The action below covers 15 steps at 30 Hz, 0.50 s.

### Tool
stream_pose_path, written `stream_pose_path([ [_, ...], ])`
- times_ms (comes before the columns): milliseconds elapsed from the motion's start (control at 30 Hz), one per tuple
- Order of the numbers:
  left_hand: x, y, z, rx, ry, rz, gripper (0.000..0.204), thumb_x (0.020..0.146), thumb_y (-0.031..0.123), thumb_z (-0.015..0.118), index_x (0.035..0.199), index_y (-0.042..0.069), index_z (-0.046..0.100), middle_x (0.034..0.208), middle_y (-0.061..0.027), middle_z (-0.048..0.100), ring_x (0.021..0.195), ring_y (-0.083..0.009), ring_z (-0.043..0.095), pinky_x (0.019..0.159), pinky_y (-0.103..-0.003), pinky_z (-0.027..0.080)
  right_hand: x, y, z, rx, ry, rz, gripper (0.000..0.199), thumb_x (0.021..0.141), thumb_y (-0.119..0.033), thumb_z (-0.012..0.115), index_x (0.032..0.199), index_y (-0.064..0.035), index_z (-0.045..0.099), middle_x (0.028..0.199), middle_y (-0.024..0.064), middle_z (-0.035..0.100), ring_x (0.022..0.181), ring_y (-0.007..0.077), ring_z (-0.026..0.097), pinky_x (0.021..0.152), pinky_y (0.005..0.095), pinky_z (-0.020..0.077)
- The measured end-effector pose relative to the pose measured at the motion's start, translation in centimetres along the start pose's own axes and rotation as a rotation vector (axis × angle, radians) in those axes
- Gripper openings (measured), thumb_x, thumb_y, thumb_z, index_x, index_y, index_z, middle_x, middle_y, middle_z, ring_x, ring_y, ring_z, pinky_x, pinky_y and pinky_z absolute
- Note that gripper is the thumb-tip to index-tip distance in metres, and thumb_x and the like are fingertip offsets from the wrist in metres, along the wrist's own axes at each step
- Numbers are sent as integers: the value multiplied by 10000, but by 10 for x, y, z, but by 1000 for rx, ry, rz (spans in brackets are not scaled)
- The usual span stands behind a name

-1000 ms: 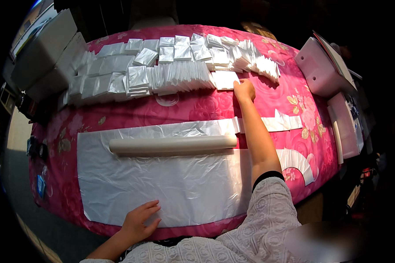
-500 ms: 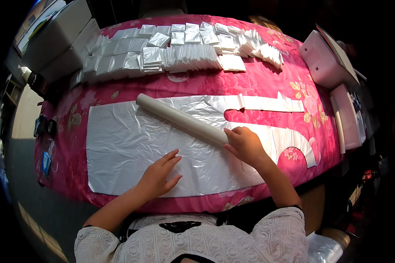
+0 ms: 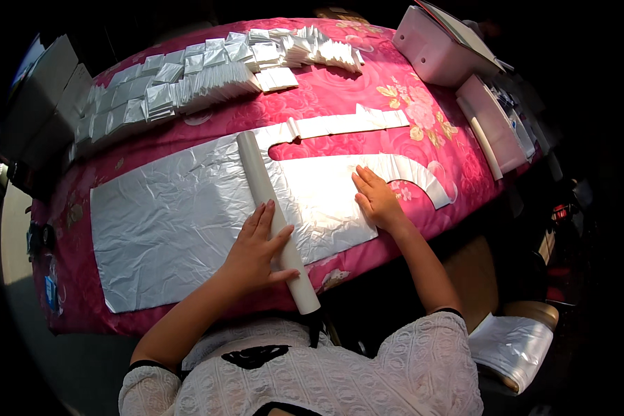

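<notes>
A thin white plastic apron (image 3: 166, 222), wrinkled and with strap-like ends at its right, lies spread on the table. Across its middle rests a smooth whitish tube (image 3: 260, 179), its near end sticking out past the table's front edge. My left hand (image 3: 260, 249) lies over the near half of this tube, fingers spread and not wrapped round it. Flat on the apron's right part, near the curved strap, is my right hand (image 3: 376, 197), open and holding nothing.
A pink flowered cloth (image 3: 340, 90) covers the table. Rows of folded white plastic packets (image 3: 215, 80) stand along the far left. White boxes (image 3: 440, 52) sit at the far right, and a white plastic bundle (image 3: 513, 347) lies on a seat at the lower right.
The tube has swung from lying slantwise to pointing toward me. My right hand has let go of it and lies on the apron; my left hand has come onto the tube. The view has shifted right.
</notes>
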<state>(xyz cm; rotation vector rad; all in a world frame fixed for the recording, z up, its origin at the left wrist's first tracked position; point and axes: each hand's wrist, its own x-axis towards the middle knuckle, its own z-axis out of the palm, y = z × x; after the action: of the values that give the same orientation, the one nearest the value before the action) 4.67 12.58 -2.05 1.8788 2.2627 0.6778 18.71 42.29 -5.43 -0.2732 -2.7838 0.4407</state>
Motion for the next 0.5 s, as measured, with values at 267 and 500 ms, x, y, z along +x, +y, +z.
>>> stream_pose_path([
  [267, 6, 4, 2, -43, -8, 20, 700, 660, 491, 696, 1215, 108, 511, 1413, -304, 154, 1318, -464, 143, 1044, -477, 248, -44, 124, -38, -227, 379, 416, 215, 802, -106, 580, 989, -14, 632, 1058, 149, 615, 1018, 305, 565, 898, 364, 427],
  [500, 8, 4, 1, -65, 8, 37, 708, 682, 477, 692, 1256, 123, 477, 1412, -292, 160, 1309, -469, 153, 1054, -474, 230, -11, 29, -34, 187, 563, 406, 130, 711, -64, 675, 709, -44, 546, 746, 52, 609, 653, 189, 581, 596, 295, 453],
])
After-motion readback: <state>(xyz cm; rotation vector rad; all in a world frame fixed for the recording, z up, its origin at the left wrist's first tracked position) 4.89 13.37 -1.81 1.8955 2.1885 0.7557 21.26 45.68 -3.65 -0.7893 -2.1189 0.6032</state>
